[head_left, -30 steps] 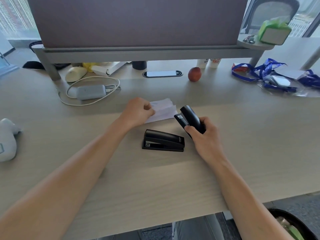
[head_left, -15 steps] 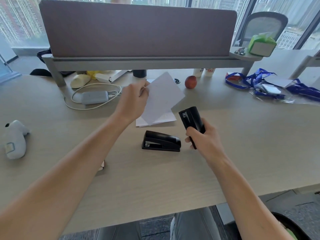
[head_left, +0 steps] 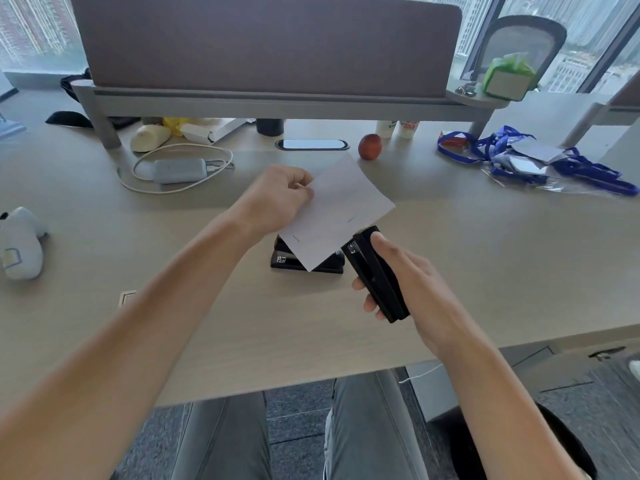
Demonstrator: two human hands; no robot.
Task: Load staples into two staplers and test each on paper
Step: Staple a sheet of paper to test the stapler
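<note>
My left hand pinches a white sheet of paper and holds it above the desk. Two short staple marks show on the sheet. My right hand grips a black stapler lifted off the desk, its nose at the paper's lower right edge. A second black stapler lies flat on the desk under the paper, partly hidden by it.
A wooden desk carries a grey charger with white cable, a red apple, a phone, blue lanyards, a white object at the left and a small staple box. A divider panel stands behind.
My left hand lifted the paper off the desk and brought it down toward the stapler in my right hand. My right hand lowered and tilted that stapler so its nose meets the paper's edge.
</note>
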